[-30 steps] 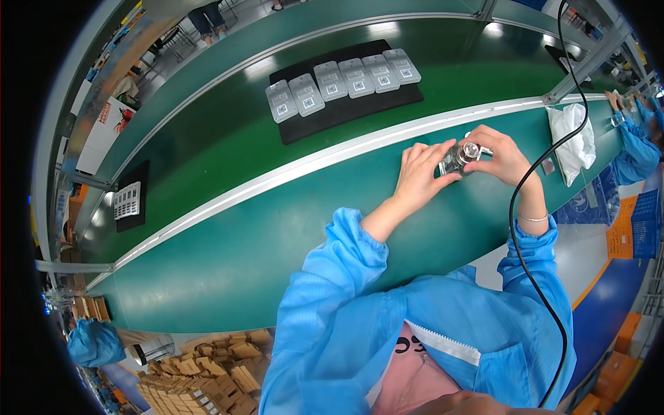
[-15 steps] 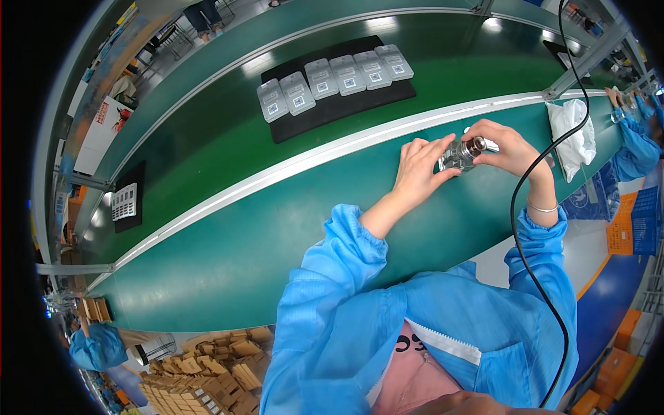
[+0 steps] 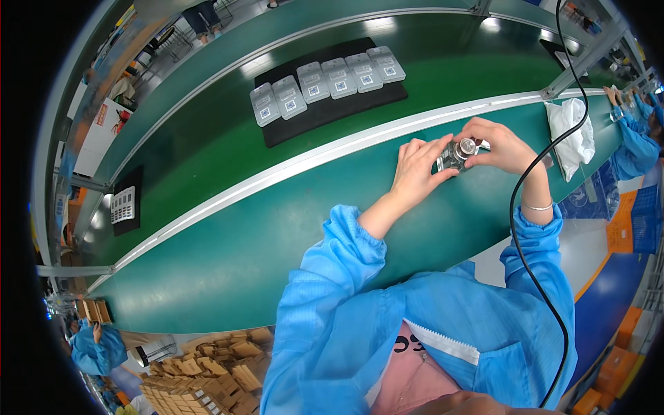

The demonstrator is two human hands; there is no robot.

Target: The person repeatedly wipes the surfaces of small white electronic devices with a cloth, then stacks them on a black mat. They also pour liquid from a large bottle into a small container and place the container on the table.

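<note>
Over the green workbench (image 3: 277, 228), my left hand (image 3: 417, 166) grips the side of a small clear glass jar (image 3: 448, 158) between thumb and fingers. My right hand (image 3: 503, 146) pinches a round, shiny silver and brown piece (image 3: 467, 146) at the jar's right end. That piece looks like a lid, and I cannot tell whether it is on the jar or just against it. A small white item shows partly behind the right fingers; its kind is hidden.
Beyond a pale rail, a black mat (image 3: 332, 114) carries several clear plastic cases (image 3: 342, 77) on a green conveyor. A white bag (image 3: 570, 138) lies to the right. A black cable (image 3: 515, 207) hangs across my right forearm. Cardboard pieces (image 3: 207, 373) are stacked at lower left.
The mat with the plastic cases has shifted slightly left along the conveyor. My right fingers have moved a little left, and the round piece has turned to face up more.
</note>
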